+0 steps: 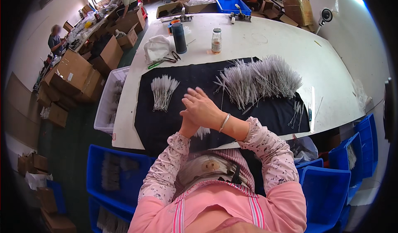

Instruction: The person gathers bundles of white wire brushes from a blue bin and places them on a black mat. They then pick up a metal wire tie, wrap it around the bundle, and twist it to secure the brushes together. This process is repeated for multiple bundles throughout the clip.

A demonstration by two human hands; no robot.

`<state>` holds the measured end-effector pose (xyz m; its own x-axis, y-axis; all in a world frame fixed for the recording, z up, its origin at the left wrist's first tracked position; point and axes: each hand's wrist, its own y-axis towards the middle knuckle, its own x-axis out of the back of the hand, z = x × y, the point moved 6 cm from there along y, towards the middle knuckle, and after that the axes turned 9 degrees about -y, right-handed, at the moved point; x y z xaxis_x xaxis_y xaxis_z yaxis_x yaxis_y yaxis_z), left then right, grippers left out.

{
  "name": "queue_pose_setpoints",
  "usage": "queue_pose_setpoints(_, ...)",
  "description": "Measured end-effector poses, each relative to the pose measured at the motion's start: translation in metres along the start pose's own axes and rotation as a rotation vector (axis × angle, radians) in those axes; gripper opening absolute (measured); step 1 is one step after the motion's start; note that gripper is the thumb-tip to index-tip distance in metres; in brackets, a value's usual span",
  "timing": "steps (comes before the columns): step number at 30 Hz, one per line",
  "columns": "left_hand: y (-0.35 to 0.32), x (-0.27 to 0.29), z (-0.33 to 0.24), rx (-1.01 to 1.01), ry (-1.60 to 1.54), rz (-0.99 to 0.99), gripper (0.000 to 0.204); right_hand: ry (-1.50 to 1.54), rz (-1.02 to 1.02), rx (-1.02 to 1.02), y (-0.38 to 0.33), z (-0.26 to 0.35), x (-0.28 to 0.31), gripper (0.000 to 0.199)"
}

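Brushes [202, 132] beneath stacked hands [199, 110]

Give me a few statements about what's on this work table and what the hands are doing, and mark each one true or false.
1. The right hand lies over the left hand, above the black cloth. True.
2. A big pile of thin bristle brushes lies to the right of the hands. True.
3. The dark flask lies on its side. False: it stands upright.
4. The small bundle of brushes lies on the bare white table. False: it lies on the black cloth.
5. The right wrist wears a bangle. True.
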<state>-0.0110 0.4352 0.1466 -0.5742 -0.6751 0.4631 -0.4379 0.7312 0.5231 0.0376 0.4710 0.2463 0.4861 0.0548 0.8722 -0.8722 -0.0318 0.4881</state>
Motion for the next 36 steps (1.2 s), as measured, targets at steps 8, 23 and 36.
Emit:
queue_pose_setpoints(8,-0.015,-0.010,0.003,-0.011,-0.035,-0.032,0.043,0.030,0.085,0.194,-0.004,0.018,0.010,0.048)
queue_pose_setpoints(23,0.001,0.000,0.001,0.082,-0.332,0.013,0.041,0.072,0.226,0.122,0.001,0.011,-0.024,0.033)
queue_pose_setpoints(36,-0.007,-0.022,0.042,0.061,-0.150,0.183,0.026,-0.023,-0.133,0.453,-0.005,-0.013,-0.006,0.019)
